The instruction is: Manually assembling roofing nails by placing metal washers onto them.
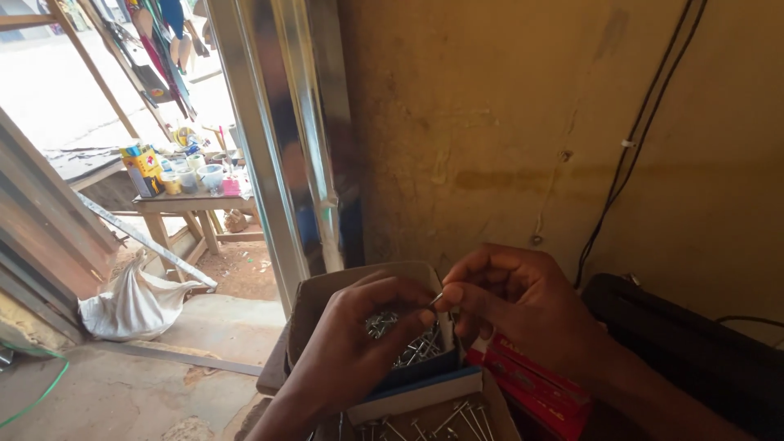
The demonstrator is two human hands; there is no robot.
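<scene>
Both hands meet over an open cardboard box (314, 298) of small metal rivets (412, 347). The left hand (355, 347) is curled, its thumb and forefinger pinched on one rivet (437, 299) just above the box. The right hand (518, 306) is closed too, fingertips touching the same rivet from the other side. A second box (425, 412) of rivets lies in front, a red carton (535, 384) beside it. Outside the doorway stands a desk (192, 202) with cups and a white sack (135, 304).
</scene>
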